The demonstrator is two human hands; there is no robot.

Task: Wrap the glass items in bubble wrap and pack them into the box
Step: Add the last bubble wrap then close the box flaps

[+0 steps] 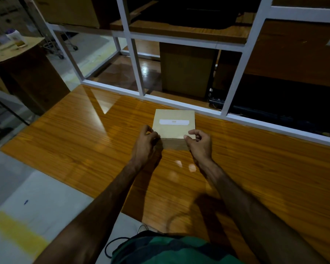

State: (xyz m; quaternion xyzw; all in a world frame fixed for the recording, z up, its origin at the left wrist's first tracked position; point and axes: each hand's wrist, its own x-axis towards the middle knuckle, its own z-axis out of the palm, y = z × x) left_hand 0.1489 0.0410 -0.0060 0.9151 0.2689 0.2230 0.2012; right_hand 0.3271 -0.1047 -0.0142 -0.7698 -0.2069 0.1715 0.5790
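Observation:
A small closed cardboard box point(174, 123) with a white label strip on its lid sits on the wooden table point(84, 149), near the far edge. My left hand point(146, 139) grips the box's near left corner with curled fingers. At the near right corner, my right hand point(199, 142) pinches the box between thumb and fingers. No glass items or bubble wrap are in view.
A white metal frame with glass panes point(133, 63) runs along the table's far edge. Behind it stands a brown cabinet point(187, 71). At the far left, a large carton point(17, 54) carries a white bottle point(14, 37).

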